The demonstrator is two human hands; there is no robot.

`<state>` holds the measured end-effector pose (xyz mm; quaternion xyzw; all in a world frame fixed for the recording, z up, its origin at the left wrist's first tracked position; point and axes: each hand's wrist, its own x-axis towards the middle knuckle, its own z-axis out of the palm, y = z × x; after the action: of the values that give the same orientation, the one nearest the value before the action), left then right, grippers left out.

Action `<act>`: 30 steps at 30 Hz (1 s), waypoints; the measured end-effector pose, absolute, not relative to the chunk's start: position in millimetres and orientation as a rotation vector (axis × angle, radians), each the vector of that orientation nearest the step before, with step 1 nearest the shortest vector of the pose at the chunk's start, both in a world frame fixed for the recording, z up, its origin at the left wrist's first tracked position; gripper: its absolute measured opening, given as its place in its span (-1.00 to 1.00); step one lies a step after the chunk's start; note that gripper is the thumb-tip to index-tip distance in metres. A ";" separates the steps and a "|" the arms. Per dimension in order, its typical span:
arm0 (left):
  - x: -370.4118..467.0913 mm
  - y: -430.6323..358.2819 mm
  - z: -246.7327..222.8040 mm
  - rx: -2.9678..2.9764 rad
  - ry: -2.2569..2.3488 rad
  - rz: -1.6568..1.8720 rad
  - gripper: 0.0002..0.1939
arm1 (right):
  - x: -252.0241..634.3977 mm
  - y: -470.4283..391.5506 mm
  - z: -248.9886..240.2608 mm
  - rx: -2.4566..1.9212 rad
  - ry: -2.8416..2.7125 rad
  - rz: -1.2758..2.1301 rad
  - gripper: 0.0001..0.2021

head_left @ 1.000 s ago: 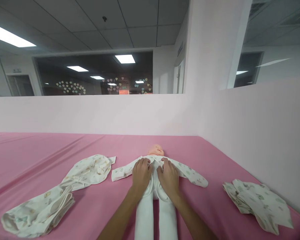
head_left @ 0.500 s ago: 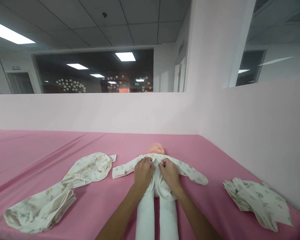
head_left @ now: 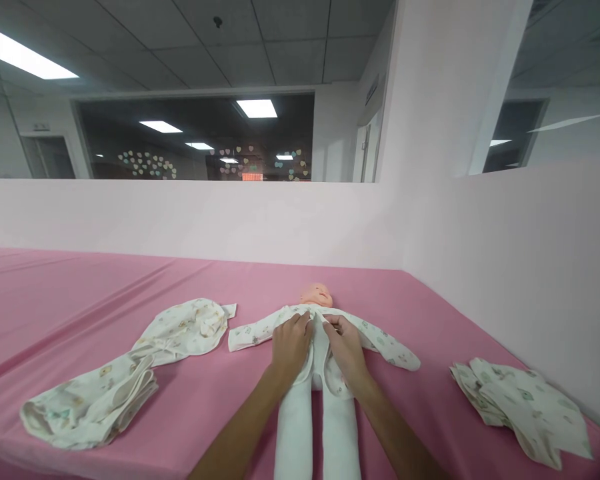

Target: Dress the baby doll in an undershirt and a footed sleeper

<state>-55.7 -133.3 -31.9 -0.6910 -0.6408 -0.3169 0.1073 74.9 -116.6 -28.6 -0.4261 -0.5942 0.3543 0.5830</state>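
A baby doll [head_left: 317,295] lies on its back on the pink-covered table, its head away from me. It wears a white printed baby shirt [head_left: 391,348] with both sleeves spread out, and its legs [head_left: 294,430] are white. The shirt front hangs apart below the chest, baring a white strip of the body. My left hand [head_left: 292,343] pinches the left front edge near the neckline. On the opposite edge, fingers closed, is my right hand [head_left: 344,343]. Whatever fastening lies between the fingertips is too small to make out.
Left of the doll lie crumpled white printed baby clothes [head_left: 185,327] and a folded printed garment [head_left: 90,407]. Another folded printed cloth [head_left: 525,407] sits at the right, near the wall. The pink sheet [head_left: 260,280] meets a white wall [head_left: 220,220] with windows at the back.
The view has shifted slightly, so everything sits a little farther right. Both hands keep their grip on the shirt's front edges near the neckline, with small finger movements.
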 end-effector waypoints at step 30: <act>-53.4 -130.3 -42.8 -2.098 -1.740 -0.977 -0.85 | 68.9 -119.9 -38.6 -0.937 -1.529 0.807 -0.86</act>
<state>-53.4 -130.3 -42.8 -0.7191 -0.5963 -0.3349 0.1229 68.9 -119.9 -38.6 -0.3967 -0.6472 0.3414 0.5542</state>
